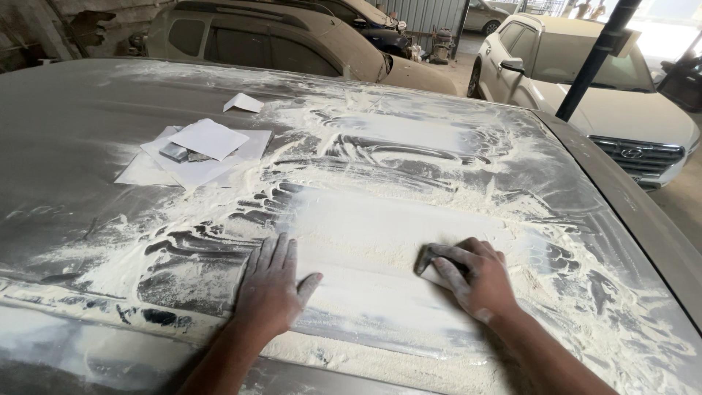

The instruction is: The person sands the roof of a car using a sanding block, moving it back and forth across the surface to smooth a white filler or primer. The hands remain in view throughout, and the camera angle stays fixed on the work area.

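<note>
**Sanding block on dusty car roof**

Sanding block (431, 265): dark, flat, mostly hidden under right hand (479, 281); fingers curled over it, pressing it to car roof (88, 132), centre-right of pale patch. Left hand (272, 287) flat on roof just beside patch, fingers together, thumb out. Pale sanding dust (351, 219) thick all round, w/ swirl marks. Paper sheets (201, 150) lie well apart, upper left; small grey block (173, 152) among them. Parked cars behind.

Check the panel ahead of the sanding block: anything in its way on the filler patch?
Nothing visible does. The right hand grips the sanding block on the filler patch. The left hand lies flat beside it; the paper sheets lie off to the left.
</note>
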